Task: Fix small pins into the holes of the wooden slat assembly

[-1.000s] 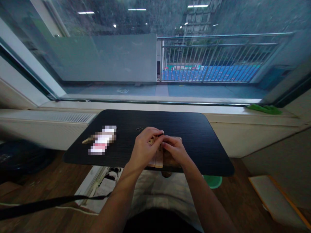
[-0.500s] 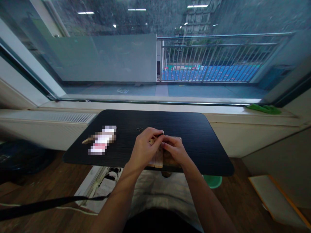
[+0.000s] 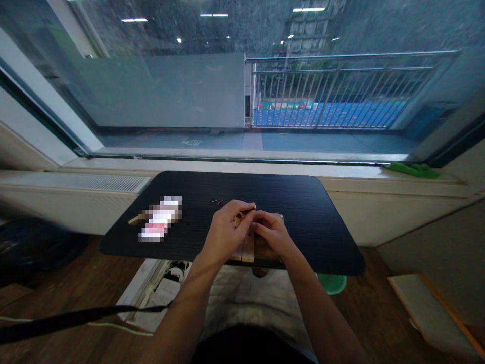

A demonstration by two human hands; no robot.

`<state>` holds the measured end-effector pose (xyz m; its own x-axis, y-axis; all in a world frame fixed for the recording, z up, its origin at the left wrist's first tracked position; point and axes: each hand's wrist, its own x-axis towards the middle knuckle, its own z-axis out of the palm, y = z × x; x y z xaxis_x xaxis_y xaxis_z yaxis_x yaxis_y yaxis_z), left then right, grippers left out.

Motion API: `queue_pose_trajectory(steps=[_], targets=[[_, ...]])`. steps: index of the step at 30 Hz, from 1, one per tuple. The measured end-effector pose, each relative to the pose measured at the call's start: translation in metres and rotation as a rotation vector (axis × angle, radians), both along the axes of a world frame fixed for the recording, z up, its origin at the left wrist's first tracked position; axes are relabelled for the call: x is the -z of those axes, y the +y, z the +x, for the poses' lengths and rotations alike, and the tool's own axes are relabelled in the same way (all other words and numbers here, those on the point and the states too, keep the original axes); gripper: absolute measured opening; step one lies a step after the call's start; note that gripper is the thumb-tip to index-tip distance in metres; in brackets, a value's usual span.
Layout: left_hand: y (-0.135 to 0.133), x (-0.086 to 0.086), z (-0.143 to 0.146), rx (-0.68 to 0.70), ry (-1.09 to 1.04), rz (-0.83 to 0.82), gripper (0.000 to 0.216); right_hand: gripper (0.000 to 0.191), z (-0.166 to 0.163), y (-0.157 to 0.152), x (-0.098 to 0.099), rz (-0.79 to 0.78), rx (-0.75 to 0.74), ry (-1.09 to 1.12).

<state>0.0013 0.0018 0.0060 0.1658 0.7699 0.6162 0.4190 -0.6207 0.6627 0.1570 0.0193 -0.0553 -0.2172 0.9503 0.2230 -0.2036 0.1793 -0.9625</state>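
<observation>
My left hand [image 3: 230, 226] and my right hand [image 3: 273, 231] meet over the near edge of a black table [image 3: 306, 217]. Both have their fingers closed in a pinch, the fingertips touching or almost touching. A pale wooden piece [image 3: 237, 221] with an opening in it shows under the fingers of my left hand; how it is gripped is partly hidden. Whatever the right fingertips pinch is too small to make out. Below the hands lie flat pale wooden strips [image 3: 247, 248], with a brown wooden part beside them, mostly covered by my right hand.
Two small dark screws [image 3: 217, 201] lie beyond my left hand. A blurred-out white and pink item [image 3: 160, 220] rests at the table's left, a wooden stick [image 3: 134, 220] poking out beside it. A green basin [image 3: 332, 283] stands below the right edge; the window sill [image 3: 265, 167] runs behind.
</observation>
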Motion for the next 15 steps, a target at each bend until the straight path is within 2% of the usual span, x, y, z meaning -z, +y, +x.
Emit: queue_pose_trajectory(steps=[6, 15], targets=[[0.0, 0.001, -0.001, 0.002, 0.004, -0.007, 0.013, 0.018, 0.0, 0.001, 0.002, 0.012, 0.001, 0.001], [-0.001, -0.002, -0.001, 0.014, -0.004, -0.031, 0.014, 0.017, -0.003, 0.004, 0.01, -0.011, 0.136, 0.066]])
